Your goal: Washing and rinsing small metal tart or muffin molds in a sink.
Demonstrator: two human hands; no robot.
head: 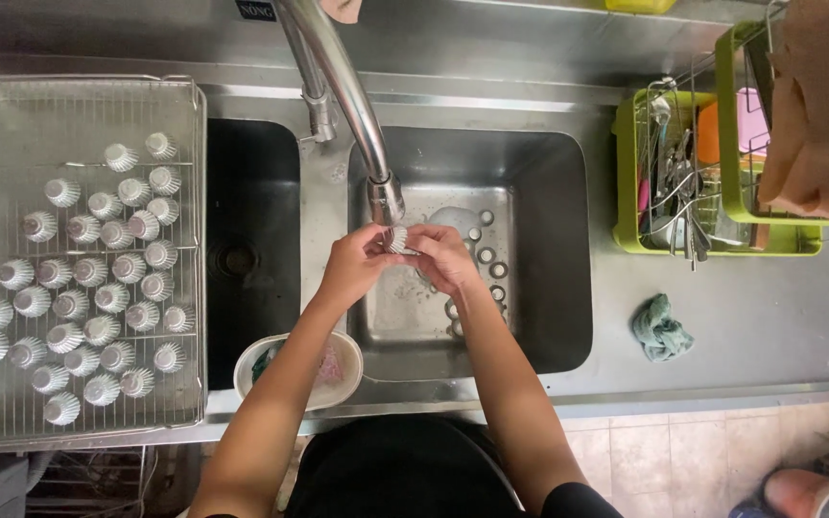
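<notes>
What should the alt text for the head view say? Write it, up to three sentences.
Both hands, left hand and right hand, hold a small fluted metal mould under the tap over the right sink basin. Rows of similar moulds sit upturned on a wire rack at left.

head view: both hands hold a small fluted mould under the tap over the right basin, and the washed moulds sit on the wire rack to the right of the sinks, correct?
Not quite. The head view shows the washed moulds on the wire rack left of the sinks. The rest holds: left hand and right hand hold a fluted mould under the tap.
</notes>
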